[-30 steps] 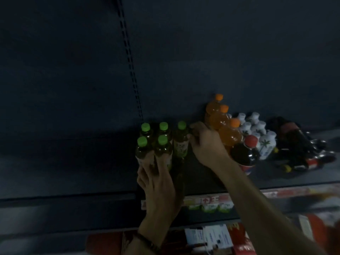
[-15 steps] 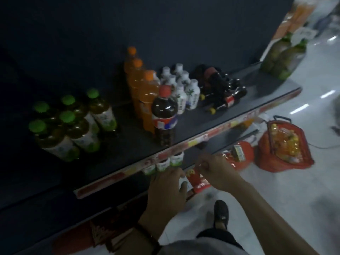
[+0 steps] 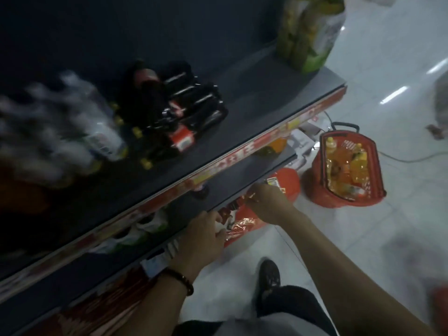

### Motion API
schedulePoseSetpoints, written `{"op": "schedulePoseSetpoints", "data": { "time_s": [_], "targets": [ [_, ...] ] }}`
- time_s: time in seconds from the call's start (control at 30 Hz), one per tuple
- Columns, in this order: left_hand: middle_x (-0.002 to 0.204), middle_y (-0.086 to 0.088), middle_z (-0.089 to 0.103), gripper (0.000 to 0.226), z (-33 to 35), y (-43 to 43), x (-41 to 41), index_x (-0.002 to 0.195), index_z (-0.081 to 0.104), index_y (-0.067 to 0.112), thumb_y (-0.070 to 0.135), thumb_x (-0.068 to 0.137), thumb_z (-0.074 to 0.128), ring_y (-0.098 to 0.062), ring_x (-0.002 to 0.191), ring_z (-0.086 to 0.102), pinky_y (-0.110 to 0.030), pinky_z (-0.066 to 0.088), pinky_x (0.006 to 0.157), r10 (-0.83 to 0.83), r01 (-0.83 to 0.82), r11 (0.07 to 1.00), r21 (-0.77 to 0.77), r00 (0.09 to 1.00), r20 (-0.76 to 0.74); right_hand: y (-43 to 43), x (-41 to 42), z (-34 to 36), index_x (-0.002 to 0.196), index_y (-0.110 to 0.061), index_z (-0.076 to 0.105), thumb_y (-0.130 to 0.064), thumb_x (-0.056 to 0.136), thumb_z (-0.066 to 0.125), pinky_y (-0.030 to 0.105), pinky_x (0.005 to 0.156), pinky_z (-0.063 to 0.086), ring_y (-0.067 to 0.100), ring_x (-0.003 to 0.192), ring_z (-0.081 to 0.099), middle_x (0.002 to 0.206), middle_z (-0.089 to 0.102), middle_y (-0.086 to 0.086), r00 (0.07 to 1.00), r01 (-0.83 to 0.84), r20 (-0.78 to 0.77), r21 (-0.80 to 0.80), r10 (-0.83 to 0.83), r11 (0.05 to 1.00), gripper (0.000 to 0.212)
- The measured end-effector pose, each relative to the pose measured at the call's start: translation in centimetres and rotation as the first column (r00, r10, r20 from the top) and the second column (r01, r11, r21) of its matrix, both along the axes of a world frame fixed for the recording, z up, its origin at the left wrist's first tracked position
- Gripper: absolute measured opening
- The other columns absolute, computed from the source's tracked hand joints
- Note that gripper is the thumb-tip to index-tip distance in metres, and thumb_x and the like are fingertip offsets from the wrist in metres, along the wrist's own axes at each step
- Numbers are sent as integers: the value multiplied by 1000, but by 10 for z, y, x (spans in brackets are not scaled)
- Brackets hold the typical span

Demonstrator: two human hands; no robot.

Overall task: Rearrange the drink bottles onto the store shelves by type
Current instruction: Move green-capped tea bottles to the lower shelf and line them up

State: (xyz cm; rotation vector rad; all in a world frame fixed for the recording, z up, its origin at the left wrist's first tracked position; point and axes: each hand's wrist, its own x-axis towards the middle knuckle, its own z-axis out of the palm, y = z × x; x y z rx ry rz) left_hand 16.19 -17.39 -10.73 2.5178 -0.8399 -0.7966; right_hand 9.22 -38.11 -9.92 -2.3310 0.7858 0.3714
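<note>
Head view: dark bottles (image 3: 174,112) lie jumbled on the upper shelf (image 3: 254,112) at 11 o'clock; a red basket (image 3: 349,166) at 2 o'clock holds unsorted drinks, so much remains; left hand (image 3: 203,236) and right hand (image 3: 264,202) reach down, loosely curled, apparently empty.
</note>
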Motion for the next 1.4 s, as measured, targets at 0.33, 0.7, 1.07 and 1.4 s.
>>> {"op": "schedulePoseSetpoints", "data": {
  "time_s": [0.33,0.7,1.07,1.4],
  "targets": [
    [136,-5,64,34,-150,-174,52,132,58,21,34,100,63,-27,124,61,-44,54,102,-21,31,991,128,997,-80,-156,60,-167,151,-12,46,-34,102,66,50,107,54,38,130,57,145,51,16,993,111,-39,-11,-111,994,57],
    [151,-6,55,51,-300,-264,85,149,51,18,24,100,63,-28,139,52,-45,51,109,63,-63,995,77,998,14,-236,125,-302,167,-24,26,-37,94,72,65,120,30,57,154,11,176,-10,15,947,-300,-229,-390,224,871,88],
    [114,9,60,26,-309,-271,94,132,59,21,26,106,60,-1,87,56,-18,41,63,427,-468,879,-88,857,-289,-221,113,-317,152,-13,39,-43,88,79,48,107,45,37,129,46,144,44,17,973,224,136,-350,-187,910,81],
    [121,-16,76,57,-285,-262,92,135,62,12,54,97,66,-31,105,78,-50,64,93,368,-811,578,-86,353,-860,-145,59,-333,129,-26,55,-41,96,75,28,77,60,10,99,66,113,61,-10,881,241,263,468,-394,850,42]
  ]
}}
